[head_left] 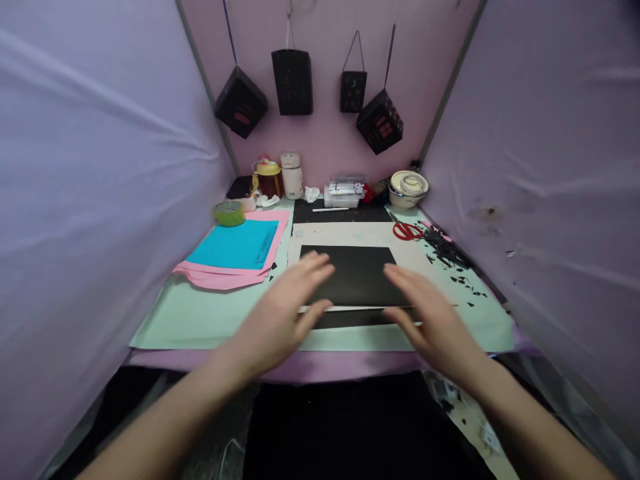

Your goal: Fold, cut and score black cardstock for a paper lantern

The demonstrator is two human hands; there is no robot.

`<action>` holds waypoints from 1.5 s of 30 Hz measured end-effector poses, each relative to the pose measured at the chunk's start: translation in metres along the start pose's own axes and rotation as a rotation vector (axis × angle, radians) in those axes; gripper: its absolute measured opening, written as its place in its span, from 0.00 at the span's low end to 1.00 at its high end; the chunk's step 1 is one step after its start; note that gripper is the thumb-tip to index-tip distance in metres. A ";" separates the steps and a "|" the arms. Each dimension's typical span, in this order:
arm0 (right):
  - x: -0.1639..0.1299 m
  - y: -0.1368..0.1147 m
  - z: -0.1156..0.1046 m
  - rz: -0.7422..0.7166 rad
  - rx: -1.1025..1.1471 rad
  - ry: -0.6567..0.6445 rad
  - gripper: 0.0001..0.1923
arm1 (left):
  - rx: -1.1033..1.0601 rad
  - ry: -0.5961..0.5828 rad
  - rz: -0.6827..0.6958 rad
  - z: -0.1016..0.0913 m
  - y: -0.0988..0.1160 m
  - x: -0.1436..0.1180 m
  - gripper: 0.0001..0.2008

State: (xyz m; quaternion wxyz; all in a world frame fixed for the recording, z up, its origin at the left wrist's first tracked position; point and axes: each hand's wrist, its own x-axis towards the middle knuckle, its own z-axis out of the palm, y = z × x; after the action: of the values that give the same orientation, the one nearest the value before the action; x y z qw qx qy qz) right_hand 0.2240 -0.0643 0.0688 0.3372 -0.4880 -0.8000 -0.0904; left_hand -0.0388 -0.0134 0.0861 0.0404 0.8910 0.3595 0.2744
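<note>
A sheet of black paper (357, 273) lies flat on a larger white sheet (370, 233) at the middle of the table. Over its left side is my left hand (290, 300), open, fingers stretched forward and thumb apart. On the opposite side my right hand (423, 303) is likewise open, palm turned inward, with nothing held. Whether the fingertips touch the paper I cannot tell. Nearer to me, a black strip (355, 319) shows between my wrists, its ends partly behind my hands.
Red-handled scissors (407, 231) and black paper scraps (445, 250) lie at right. Blue sheets (235, 244) on pink paper (215, 277) bear a tape roll (230, 214) at left. A white pen (330, 210), clear box (344, 193), bottle (292, 177) and lidded bowl (407, 189) stand behind.
</note>
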 end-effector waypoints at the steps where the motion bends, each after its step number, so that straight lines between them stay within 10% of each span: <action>1: -0.002 -0.001 0.017 -0.028 -0.010 -0.081 0.26 | 0.030 -0.062 0.047 0.014 0.003 0.001 0.23; 8: -0.027 -0.009 0.095 -0.011 -0.110 -0.320 0.25 | 0.223 -0.335 -0.041 0.097 0.005 -0.013 0.36; 21: -0.084 0.053 0.056 0.211 -0.212 -0.279 0.24 | 0.327 -0.324 -0.182 0.063 -0.021 -0.057 0.38; 45: -0.079 0.060 0.066 0.164 -0.095 0.031 0.23 | 0.265 -0.031 -0.231 0.060 -0.037 -0.085 0.28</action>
State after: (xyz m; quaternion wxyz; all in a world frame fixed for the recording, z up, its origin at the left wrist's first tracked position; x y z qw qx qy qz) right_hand 0.2686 -0.0596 -0.0421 0.3325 -0.5660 -0.7466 -0.1079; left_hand -0.0813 -0.0347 -0.0136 -0.0406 0.8454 0.4919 0.2042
